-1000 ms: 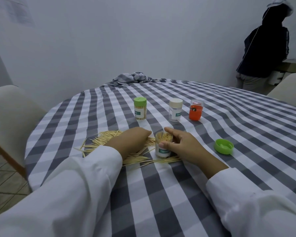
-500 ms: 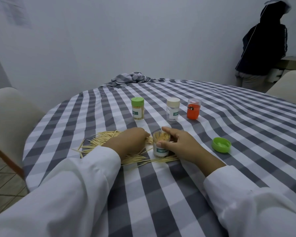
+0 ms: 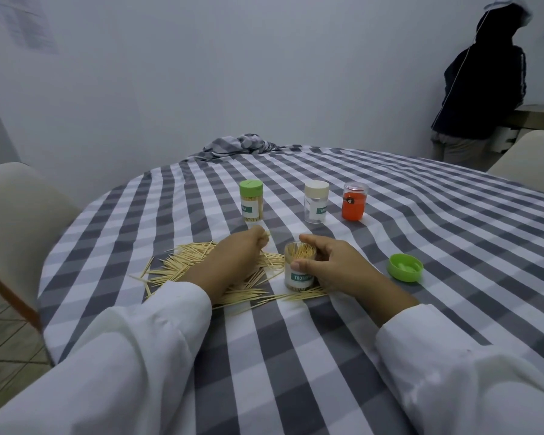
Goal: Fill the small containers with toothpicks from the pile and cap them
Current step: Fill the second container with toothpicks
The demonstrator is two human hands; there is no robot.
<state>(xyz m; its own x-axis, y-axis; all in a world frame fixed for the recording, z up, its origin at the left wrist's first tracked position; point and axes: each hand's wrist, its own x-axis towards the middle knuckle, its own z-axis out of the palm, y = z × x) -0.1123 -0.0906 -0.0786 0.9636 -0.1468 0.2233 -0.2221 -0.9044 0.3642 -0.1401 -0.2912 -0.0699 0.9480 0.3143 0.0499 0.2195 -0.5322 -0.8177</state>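
Under left hand point(image 3: 230, 262), toothpick pile point(image 3: 182, 265) partly hidden; pinched picks unclear.

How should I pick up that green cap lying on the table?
Grip the green cap by its round outer rim, coming straight down from above with thumb on one side and fingers on the other. It lies flat on the tablecloth with its hollow side up, apart from everything else, so the rim is open all round. It sits nearest the right hand.
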